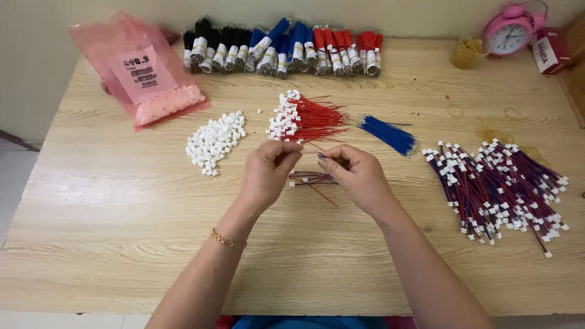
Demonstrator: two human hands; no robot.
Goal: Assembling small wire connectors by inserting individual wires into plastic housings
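My left hand [268, 170] is pinched shut above the table's middle, fingertips on a small white connector with a red wire. My right hand [356, 173] faces it, fingers closed on a thin blue wire [321, 156] whose tip points at the left hand. Beneath and between the hands lie a few finished red-and-blue wire pieces [311, 178]. Just behind the hands sits a pile of red wires with white connectors [304, 119]. A heap of loose white connectors [214, 140] lies to the left, and a bundle of blue wires [390, 134] to the right.
A large pile of finished red-and-blue wire assemblies [499, 189] fills the right side. Taped bundles of black, blue and red wires [283, 52] line the back edge. A pink bag [143, 73] of connectors lies back left; a pink alarm clock [512, 30] stands back right.
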